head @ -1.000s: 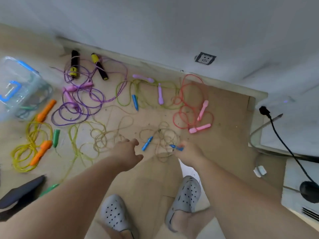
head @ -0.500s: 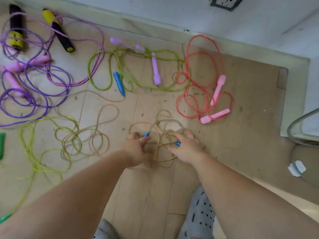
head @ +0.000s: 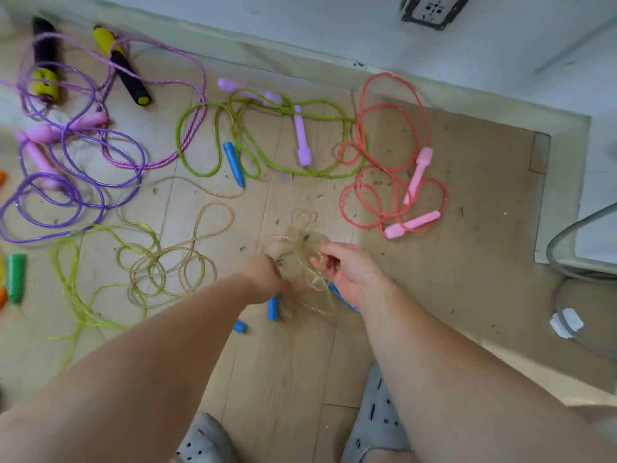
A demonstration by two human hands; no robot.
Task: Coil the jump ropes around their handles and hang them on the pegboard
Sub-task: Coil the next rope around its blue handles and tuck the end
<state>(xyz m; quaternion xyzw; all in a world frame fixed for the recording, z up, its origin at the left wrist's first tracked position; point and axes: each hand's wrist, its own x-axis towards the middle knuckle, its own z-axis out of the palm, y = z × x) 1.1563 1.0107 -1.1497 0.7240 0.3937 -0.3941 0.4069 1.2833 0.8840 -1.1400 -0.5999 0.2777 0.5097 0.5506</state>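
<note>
You are bending over a wooden floor (head: 467, 262) strewn with loose ropes. The one in hand, the glitter rope (head: 305, 243), is bunching in a small tangle just left of the coral rope (head: 392, 74), on your side of its pink handles (head: 412, 225). Both hands are reaching into that tangle. Your right hand (head: 350, 272) is sitting nearer the coral rope and your left hand (head: 263, 279) farther from it. The left is curling around a blue handle (head: 273, 307), whose long axis is pointing back toward you, away from the coral rope. The right is facing palm-in, fingers loosely bent among the loops, with the second blue handle (head: 344, 299) slanting under its wrist — whether it is gripping handle or cord, I cannot tell. The coming move, I judge, is turning on bringing those two handles parallel before winding.
</note>
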